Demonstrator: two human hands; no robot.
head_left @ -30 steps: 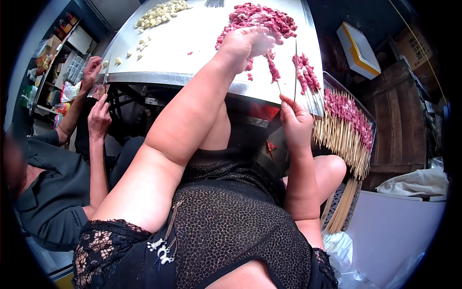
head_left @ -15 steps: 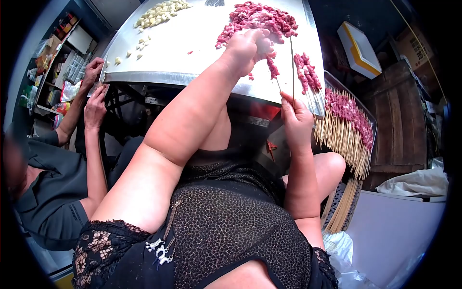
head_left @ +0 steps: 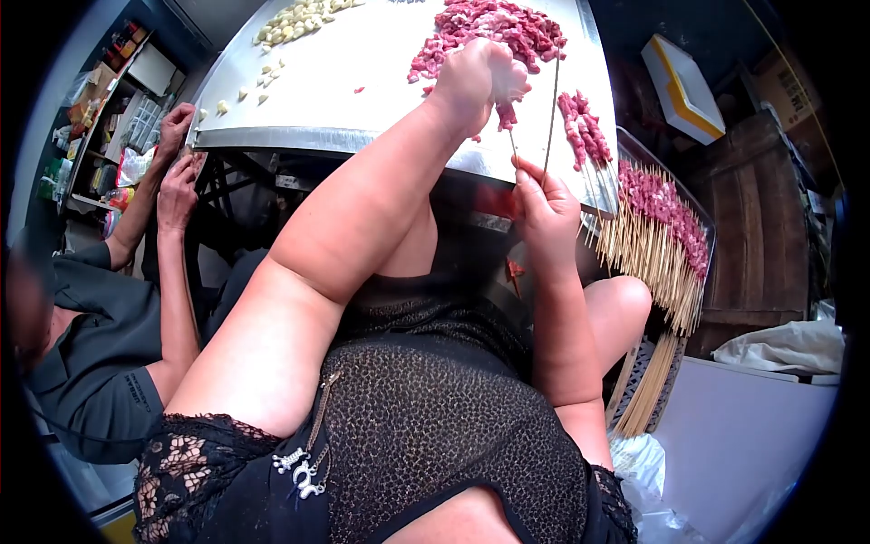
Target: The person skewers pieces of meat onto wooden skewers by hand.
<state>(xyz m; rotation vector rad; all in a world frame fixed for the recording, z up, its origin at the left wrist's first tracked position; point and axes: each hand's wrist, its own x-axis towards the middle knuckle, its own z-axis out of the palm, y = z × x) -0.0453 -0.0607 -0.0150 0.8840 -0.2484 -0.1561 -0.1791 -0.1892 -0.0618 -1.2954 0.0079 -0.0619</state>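
My left hand is closed around the upper part of a meat skewer, at the near edge of a pile of raw meat pieces. The skewer's tip is hidden by those fingers. My right hand pinches the lower end of the same skewer, just past the table's front edge. A second, longer thin stick also rises from my right hand, with no meat visible on it. Right of it, several threaded meat skewers lie at the table corner.
The metal-edged white table bears garlic cloves at the far left. At right, a tray holds many meat skewers, with bare sticks below. Another person's hands are at the table's left corner. A white-yellow box stands behind.
My left hand has closed lower over the skewered meat, covering more of it. My right hand has moved slightly left and up with the skewer. The view has shifted a little.
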